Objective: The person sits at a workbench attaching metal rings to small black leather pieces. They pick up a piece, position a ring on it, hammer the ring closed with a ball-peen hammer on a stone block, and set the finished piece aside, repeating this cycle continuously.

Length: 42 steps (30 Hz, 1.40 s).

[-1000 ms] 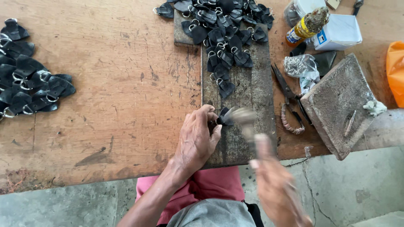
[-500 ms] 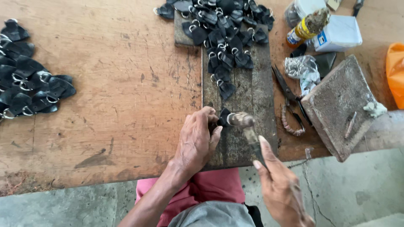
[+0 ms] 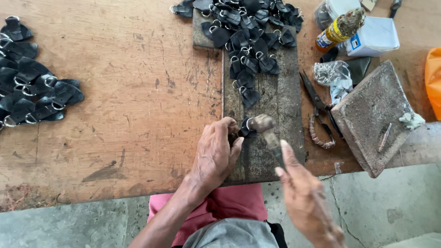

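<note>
Down onto the piece has come the hammer [image 3: 265, 128]: a second ago its head was a raised blur above the plank, half a second ago it was dropping, and now it sits against the small black leather tab [image 3: 246, 128] with its metal ring, sharp and seemingly at rest. The right hand [image 3: 305, 202] has swung in with it, moving up from the near edge toward the plank [image 3: 275, 98]; its grip is wrapped around the hammer's handle, thumb along the top. The left hand [image 3: 215, 154] has hardly shifted. Its fingertips pinch the tab and pin it to the plank, just left of the hammer head.

That reads as a blow landing on the tab, or just landed. The tab lies near the middle of the dark plank, toward its near end, on the wooden tabletop [image 3: 133, 92].

Nothing else has moved. A heap of like tabs [image 3: 250, 32] covers the plank's far end, and a second pile [image 3: 32, 87] lies well apart at the far left. Right of the plank are scissors [image 3: 317, 108], a grey stone slab [image 3: 374, 112], a yellow bottle [image 3: 337, 27] and a white box [image 3: 376, 36].
</note>
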Available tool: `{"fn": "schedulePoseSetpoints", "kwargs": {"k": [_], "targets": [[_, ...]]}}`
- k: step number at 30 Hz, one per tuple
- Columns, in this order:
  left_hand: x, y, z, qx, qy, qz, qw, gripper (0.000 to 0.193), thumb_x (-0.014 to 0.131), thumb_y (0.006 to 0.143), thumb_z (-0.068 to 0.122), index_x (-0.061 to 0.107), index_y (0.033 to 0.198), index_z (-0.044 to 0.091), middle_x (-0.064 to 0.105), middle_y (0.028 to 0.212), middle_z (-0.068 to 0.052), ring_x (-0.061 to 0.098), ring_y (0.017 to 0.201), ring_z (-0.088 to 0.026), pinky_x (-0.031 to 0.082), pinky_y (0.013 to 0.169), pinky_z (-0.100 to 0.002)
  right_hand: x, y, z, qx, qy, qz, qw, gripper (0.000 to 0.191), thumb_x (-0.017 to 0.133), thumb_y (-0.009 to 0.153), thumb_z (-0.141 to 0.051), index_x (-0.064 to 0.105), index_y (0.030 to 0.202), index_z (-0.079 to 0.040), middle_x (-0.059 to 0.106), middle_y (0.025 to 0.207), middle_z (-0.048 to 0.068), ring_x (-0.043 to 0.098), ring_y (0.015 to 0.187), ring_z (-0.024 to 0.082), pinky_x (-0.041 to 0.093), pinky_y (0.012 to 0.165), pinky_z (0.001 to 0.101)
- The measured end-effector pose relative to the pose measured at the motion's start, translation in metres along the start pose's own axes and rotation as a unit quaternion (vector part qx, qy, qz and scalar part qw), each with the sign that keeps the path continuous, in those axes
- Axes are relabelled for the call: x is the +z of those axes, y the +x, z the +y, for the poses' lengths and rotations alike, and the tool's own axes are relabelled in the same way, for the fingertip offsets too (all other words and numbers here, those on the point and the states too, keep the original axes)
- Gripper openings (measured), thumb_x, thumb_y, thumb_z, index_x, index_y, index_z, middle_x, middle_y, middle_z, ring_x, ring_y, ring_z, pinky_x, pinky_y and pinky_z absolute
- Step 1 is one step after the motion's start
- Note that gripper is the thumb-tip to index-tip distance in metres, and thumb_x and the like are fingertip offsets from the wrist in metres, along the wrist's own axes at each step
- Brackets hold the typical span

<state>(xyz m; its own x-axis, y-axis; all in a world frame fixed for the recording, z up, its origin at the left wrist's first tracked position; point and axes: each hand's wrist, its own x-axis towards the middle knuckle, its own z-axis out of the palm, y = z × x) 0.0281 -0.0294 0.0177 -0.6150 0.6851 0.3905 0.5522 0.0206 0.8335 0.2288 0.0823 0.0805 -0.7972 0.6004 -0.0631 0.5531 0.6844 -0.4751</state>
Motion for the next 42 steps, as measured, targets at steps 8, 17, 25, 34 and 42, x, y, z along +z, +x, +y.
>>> {"fn": "schedulePoseSetpoints", "kwargs": {"k": [8, 17, 25, 34, 42], "targets": [[-0.002, 0.005, 0.001, -0.002, 0.006, -0.005, 1.0, 0.045, 0.073, 0.091, 0.01, 0.049, 0.127, 0.001, 0.067, 0.106, -0.015, 0.062, 0.099, -0.032, 0.05, 0.089, -0.043, -0.01, 0.003, -0.019, -0.122, 0.002, 0.098, 0.988, 0.067, 0.055, 0.102, -0.015, 0.028, 0.162, -0.011, 0.069, 0.12, 0.027, 0.071, 0.087, 0.031, 0.06, 0.069, 0.0398], [-0.012, 0.019, 0.009, 0.019, 0.07, -0.075, 0.995, 0.027, 0.071, 0.09, 0.014, 0.066, 0.115, 0.002, 0.067, 0.105, -0.016, 0.062, 0.095, -0.033, 0.05, 0.086, -0.045, -0.016, 0.022, 0.001, -0.015, -0.011, 0.154, 0.988, 0.058, 0.065, 0.098, -0.015, 0.047, 0.154, -0.014, 0.073, 0.119, 0.022, 0.074, 0.089, 0.027, 0.06, 0.07, 0.0372], [-0.021, 0.037, 0.007, -0.074, -0.079, -0.015, 0.994, 0.015, 0.071, 0.093, 0.011, 0.073, 0.104, 0.002, 0.076, 0.094, -0.015, 0.074, 0.077, -0.025, 0.057, 0.069, -0.036, -0.004, 0.017, 0.014, 0.025, -0.079, 0.142, 0.986, 0.057, 0.076, 0.087, -0.016, 0.062, 0.143, -0.022, 0.07, 0.085, 0.008, 0.065, 0.067, 0.021, 0.054, 0.062, 0.0366], [-0.022, 0.03, 0.007, -0.288, -0.323, -0.101, 0.896, 0.021, 0.07, 0.096, 0.012, 0.076, 0.111, -0.001, 0.075, 0.087, -0.002, 0.067, 0.079, -0.005, 0.056, 0.071, -0.022, 0.008, 0.029, 0.027, 0.02, -0.071, 0.125, 0.989, 0.057, 0.075, 0.087, -0.018, 0.063, 0.142, -0.028, 0.069, 0.093, 0.007, 0.067, 0.074, 0.02, 0.058, 0.069, 0.0351], [-0.018, 0.033, 0.01, -0.026, -0.004, -0.021, 0.999, 0.017, 0.069, 0.096, 0.002, 0.073, 0.113, 0.0, 0.069, 0.09, -0.006, 0.06, 0.076, -0.014, 0.053, 0.064, -0.027, 0.011, 0.034, 0.026, 0.062, -0.053, 0.095, 0.992, 0.055, 0.071, 0.089, -0.024, 0.06, 0.142, -0.021, 0.069, 0.097, 0.007, 0.069, 0.077, 0.019, 0.06, 0.067, 0.0337]]}}
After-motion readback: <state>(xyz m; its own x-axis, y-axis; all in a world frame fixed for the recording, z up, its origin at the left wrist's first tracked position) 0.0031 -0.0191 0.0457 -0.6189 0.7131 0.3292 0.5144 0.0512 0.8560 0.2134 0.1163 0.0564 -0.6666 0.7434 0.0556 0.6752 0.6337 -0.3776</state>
